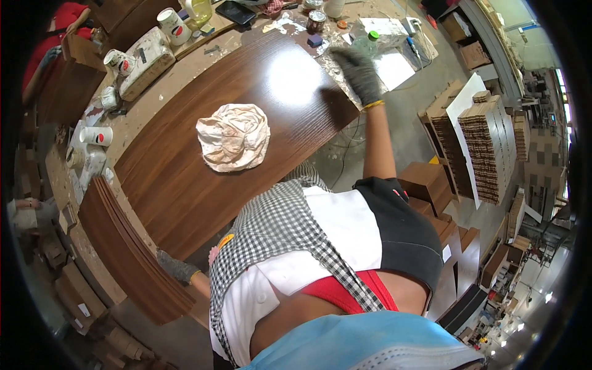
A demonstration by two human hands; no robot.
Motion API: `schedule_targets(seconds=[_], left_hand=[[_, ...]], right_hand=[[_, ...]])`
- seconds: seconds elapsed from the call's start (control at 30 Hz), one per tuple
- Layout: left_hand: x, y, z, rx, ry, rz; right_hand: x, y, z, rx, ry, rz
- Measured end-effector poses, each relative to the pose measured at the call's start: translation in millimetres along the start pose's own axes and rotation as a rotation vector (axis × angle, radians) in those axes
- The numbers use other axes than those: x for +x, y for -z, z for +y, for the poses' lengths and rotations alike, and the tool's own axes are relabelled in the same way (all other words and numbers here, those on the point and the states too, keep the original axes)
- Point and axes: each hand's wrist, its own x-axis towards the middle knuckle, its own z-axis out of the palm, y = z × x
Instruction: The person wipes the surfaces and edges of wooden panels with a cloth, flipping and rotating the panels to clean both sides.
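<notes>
A dark brown wood-grain panel (185, 166) lies on the workbench, shining under a light. On its middle rests a crumpled, stained white cloth (234, 137), apart from both hands. My right hand (359, 75), in a grey glove, is reaching out over the panel's far right corner, beside a clear bottle with a green cap (367, 44). Motion smears its fingers. In a matching glove, my left hand (176, 265) lies stretched out at the near left, against the edge of a stack of narrow brown boards (126, 253).
Paper cups (174, 27), a dark phone-like slab (235, 12), jars (316, 22) and a small dark block (315, 41) stand along the paint-spotted bench (154, 102). Stacked cardboard sheets (487, 151) and brown boxes (425, 182) are to the right. Another person in red (37, 46) is at far left.
</notes>
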Motion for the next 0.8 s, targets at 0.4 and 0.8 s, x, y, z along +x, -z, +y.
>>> schedule_targets(seconds=[0.4, 0.8], left_hand=[[-22, -14, 68, 0.118, 0.320, 0.008], [-18, -33, 62, 0.094, 0.344, -0.055]], right_hand=[[-25, 0, 193, -0.816, -0.628, -0.229], [-7, -10, 239, -0.782, -0.711, -0.431]])
